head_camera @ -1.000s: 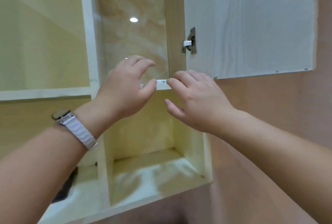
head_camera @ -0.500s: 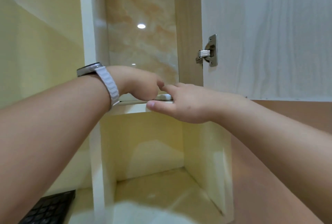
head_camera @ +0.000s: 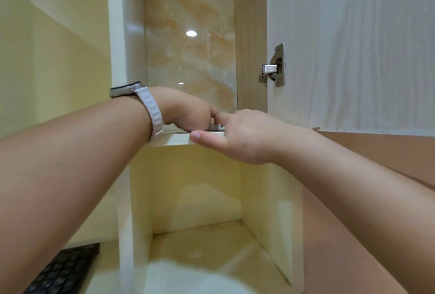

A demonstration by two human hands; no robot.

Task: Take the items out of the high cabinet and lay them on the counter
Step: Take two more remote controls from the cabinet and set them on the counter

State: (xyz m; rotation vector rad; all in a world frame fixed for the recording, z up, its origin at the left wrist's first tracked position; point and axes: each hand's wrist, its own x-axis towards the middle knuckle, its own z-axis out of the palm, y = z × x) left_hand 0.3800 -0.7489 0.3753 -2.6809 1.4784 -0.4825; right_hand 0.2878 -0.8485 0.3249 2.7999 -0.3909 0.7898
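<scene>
Item [head_camera: 215, 126], small and pale on the cabinet shelf [head_camera: 174, 139], now has left hand [head_camera: 186, 112] and right hand [head_camera: 249, 138] closed in beside it; fingers [head_camera: 222, 116] mostly hidden, grip unclear, lift-out likely next.

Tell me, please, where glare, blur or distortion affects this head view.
Head view: a bright reflected light spot glares on the glossy marble back panel; the keyboard at lower left is blurred; the left cabinet upright tilts slightly, as wide lenses give; shadows are faint.
</scene>
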